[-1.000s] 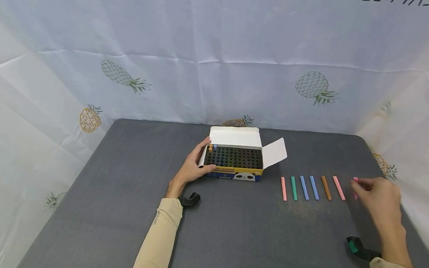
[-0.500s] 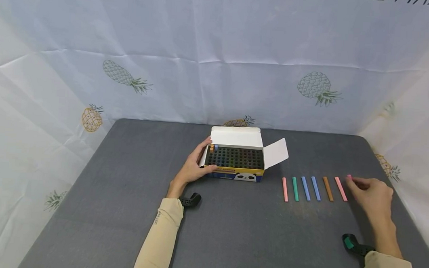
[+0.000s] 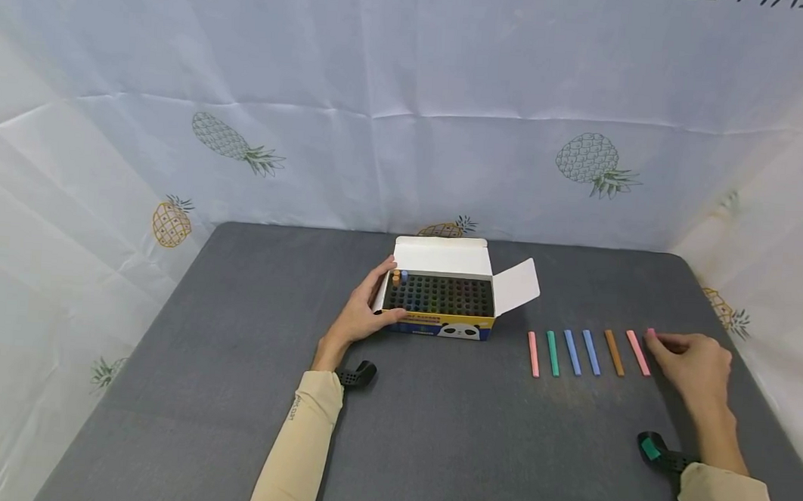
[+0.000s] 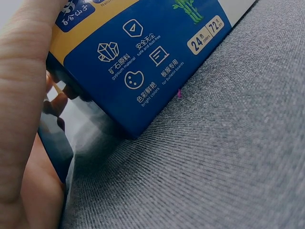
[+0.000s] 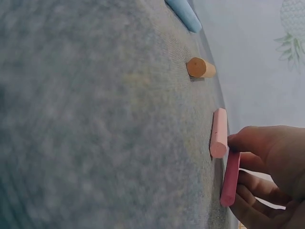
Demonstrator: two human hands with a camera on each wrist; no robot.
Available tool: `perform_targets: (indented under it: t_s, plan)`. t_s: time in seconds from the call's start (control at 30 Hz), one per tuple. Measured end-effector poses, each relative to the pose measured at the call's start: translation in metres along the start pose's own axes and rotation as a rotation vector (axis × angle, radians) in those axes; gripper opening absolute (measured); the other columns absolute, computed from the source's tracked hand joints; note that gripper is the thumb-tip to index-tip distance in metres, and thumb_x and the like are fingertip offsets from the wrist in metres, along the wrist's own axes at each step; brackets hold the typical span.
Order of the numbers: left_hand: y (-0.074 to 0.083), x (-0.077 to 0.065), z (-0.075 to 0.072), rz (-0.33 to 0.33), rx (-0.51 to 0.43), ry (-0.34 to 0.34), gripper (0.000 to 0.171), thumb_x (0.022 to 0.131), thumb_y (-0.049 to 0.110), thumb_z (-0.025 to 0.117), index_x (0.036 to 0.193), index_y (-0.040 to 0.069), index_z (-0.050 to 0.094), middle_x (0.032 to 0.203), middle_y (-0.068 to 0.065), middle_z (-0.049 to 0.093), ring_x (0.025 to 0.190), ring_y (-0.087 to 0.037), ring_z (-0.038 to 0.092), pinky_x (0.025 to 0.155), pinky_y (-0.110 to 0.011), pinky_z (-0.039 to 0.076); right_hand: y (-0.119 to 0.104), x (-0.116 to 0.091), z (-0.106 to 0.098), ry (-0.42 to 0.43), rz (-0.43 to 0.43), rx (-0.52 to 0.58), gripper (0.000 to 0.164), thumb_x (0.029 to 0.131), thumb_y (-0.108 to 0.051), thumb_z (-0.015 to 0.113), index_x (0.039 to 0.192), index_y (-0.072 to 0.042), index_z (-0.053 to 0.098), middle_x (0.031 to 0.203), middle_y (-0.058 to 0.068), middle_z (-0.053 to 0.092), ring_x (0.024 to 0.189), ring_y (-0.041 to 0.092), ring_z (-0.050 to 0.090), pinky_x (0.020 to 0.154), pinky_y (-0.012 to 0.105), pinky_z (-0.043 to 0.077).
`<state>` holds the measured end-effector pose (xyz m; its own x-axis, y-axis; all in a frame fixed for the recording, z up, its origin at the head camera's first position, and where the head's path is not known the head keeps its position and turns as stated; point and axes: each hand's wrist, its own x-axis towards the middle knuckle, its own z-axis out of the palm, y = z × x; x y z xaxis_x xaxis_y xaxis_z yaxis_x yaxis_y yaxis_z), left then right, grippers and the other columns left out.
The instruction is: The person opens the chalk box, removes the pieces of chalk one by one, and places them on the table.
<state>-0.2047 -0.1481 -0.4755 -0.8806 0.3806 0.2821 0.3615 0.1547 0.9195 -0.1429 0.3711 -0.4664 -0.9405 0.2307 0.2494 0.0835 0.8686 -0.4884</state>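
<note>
A box (image 3: 431,325) stands in the grip of the left hand (image 3: 359,313); well rightward, the right hand (image 3: 698,366) pinches magenta chalk (image 5: 230,179), which could knock the pink chalk (image 3: 638,353) just left of that pinch if the hold drifts sideways.

Head view: soft, diffuse light, curtain (image 3: 398,61) pale and bright, a faint shadow beside the right hand (image 3: 694,366); left wrist view: print on the box (image 4: 138,62) legible; right wrist view: dimmer, foreground tabletop (image 5: 86,119) blurred, chalk sticks (image 5: 219,133) sharper
</note>
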Motion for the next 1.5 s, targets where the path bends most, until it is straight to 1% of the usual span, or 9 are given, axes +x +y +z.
perform_targets:
  t_s: [0.1, 0.93, 1.03, 1.17, 1.23, 1.3, 1.37, 1.43, 1.5]
  plan:
    - [0.012, -0.002, 0.000, -0.002, -0.010, -0.006, 0.083, 0.090, 0.010, 0.078, 0.158, -0.001, 0.031, 0.172, -0.019, 0.014, 0.161, -0.035, 0.013, 0.128, -0.056, 0.020, 0.001, 0.000, 0.000, -0.022, 0.011, 0.000, 0.032, 0.094, -0.019, 0.071, 0.098, 0.012, 0.077, 0.092, 0.033, 0.074, 0.090, 0.053, 0.066, 0.057, 0.030, 0.038]
    - [0.019, -0.002, -0.002, -0.028, -0.012, -0.010, 0.084, 0.090, 0.005, 0.076, 0.160, -0.001, 0.028, 0.172, -0.021, 0.012, 0.161, -0.036, 0.012, 0.129, -0.057, 0.019, -0.007, 0.000, -0.005, -0.070, 0.062, -0.009, 0.035, 0.095, -0.021, 0.070, 0.103, 0.013, 0.075, 0.099, 0.034, 0.073, 0.095, 0.053, 0.065, 0.055, 0.025, 0.040]
    - [0.018, -0.001, -0.002, -0.028, -0.009, -0.012, 0.085, 0.091, 0.007, 0.076, 0.160, -0.001, 0.028, 0.172, -0.021, 0.012, 0.161, -0.035, 0.012, 0.129, -0.056, 0.019, -0.011, 0.000, -0.006, -0.053, 0.050, -0.002, 0.036, 0.095, -0.022, 0.070, 0.105, 0.012, 0.075, 0.100, 0.034, 0.073, 0.075, 0.030, 0.070, 0.051, 0.020, 0.039]
    - [0.005, 0.000, -0.002, -0.016, -0.002, -0.009, 0.086, 0.091, 0.011, 0.077, 0.160, 0.001, 0.027, 0.172, -0.020, 0.011, 0.161, -0.035, 0.010, 0.129, -0.057, 0.018, -0.019, 0.000, -0.009, -0.015, 0.019, 0.028, 0.037, 0.096, -0.024, 0.069, 0.111, 0.010, 0.075, 0.097, 0.033, 0.074, 0.051, -0.010, 0.050, 0.048, 0.018, 0.039]
    - [-0.004, 0.002, -0.001, -0.011, 0.003, -0.005, 0.087, 0.091, 0.011, 0.078, 0.161, 0.004, 0.026, 0.173, -0.017, 0.010, 0.162, -0.033, 0.010, 0.129, -0.057, 0.017, -0.025, 0.001, -0.011, 0.008, -0.002, 0.067, 0.038, 0.097, -0.024, 0.068, 0.113, 0.010, 0.074, 0.092, 0.032, 0.075, 0.047, -0.018, 0.042, 0.066, 0.029, 0.051]
    - [-0.013, 0.003, -0.001, -0.007, 0.011, 0.001, 0.087, 0.091, 0.008, 0.077, 0.162, 0.008, 0.026, 0.174, -0.014, 0.010, 0.162, -0.031, 0.010, 0.129, -0.056, 0.018, -0.031, 0.002, -0.014, 0.028, -0.029, 0.117, 0.037, 0.097, -0.023, 0.069, 0.112, 0.011, 0.074, 0.074, 0.008, 0.078, 0.050, -0.022, 0.040, 0.094, 0.049, 0.047]
    - [-0.018, 0.003, -0.001, 0.000, 0.013, 0.004, 0.087, 0.091, 0.010, 0.078, 0.162, 0.012, 0.028, 0.174, -0.011, 0.011, 0.162, -0.028, 0.011, 0.130, -0.055, 0.018, -0.038, 0.004, -0.016, 0.049, -0.055, 0.181, 0.036, 0.097, -0.021, 0.069, 0.110, 0.012, 0.074, 0.064, -0.021, 0.071, 0.057, -0.027, 0.039, 0.109, 0.068, 0.030]
    - [-0.020, 0.002, -0.001, 0.007, 0.012, 0.007, 0.086, 0.091, 0.015, 0.079, 0.161, 0.015, 0.030, 0.174, -0.007, 0.012, 0.162, -0.026, 0.012, 0.130, -0.053, 0.019, -0.048, 0.006, -0.019, 0.074, -0.070, 0.216, 0.035, 0.096, -0.022, 0.071, 0.109, 0.010, 0.075, 0.063, -0.045, 0.053, 0.061, -0.029, 0.039, 0.110, 0.058, 0.033]
    - [-0.021, 0.002, -0.001, 0.014, 0.012, 0.009, 0.085, 0.091, 0.022, 0.080, 0.161, 0.018, 0.031, 0.174, -0.004, 0.014, 0.162, -0.024, 0.013, 0.130, -0.052, 0.020, -0.058, 0.006, -0.021, 0.106, -0.087, 0.241, 0.032, 0.094, -0.021, 0.073, 0.107, 0.008, 0.077, 0.067, -0.054, 0.044, 0.063, -0.029, 0.041, 0.101, 0.035, 0.040]
